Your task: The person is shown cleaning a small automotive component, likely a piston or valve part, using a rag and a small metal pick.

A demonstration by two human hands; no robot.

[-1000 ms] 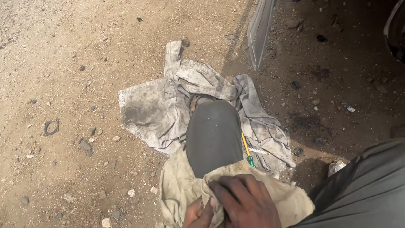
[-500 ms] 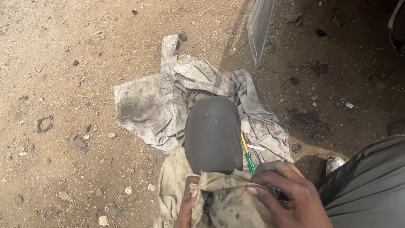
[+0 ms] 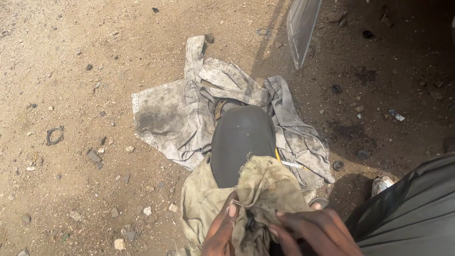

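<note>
1. Since half a second ago, both hands have drawn closer together at the bottom edge, bunching the olive rag (image 3: pixel 265 189) higher over the near end of the dark rounded object (image 3: pixel 241 142).
2. Left hand (image 3: pixel 222 233) pinches a fold of the olive rag between thumb and fingers, closed on the cloth.
3. Right hand (image 3: pixel 317 232) lies just beside it, fingers curled into the same rag, gripping it.
4. That rag drapes over the near end of the dark object and trails onto the dirt ground (image 3: pixel 71 71) at lower centre.
5. Under the dark object lies a soiled grey shirt (image 3: pixel 175 114), spread flat, its sleeves crumpled toward the top and right.
6. A yellow-and-green pen-like stick (image 3: pixel 290 164) peeks out between the dark object and the shirt's right side.
7. At upper right, a ribbed grey metal panel (image 3: pixel 303 26) slants down toward the shirt, casting shade.
8. Small stones, washers and a flat metal gasket (image 3: pixel 55 135) dot the ground, well apart from the cloths.
9. A dark ribbed surface (image 3: pixel 412 213) fills the lower right corner, blocking the ground there.
</note>
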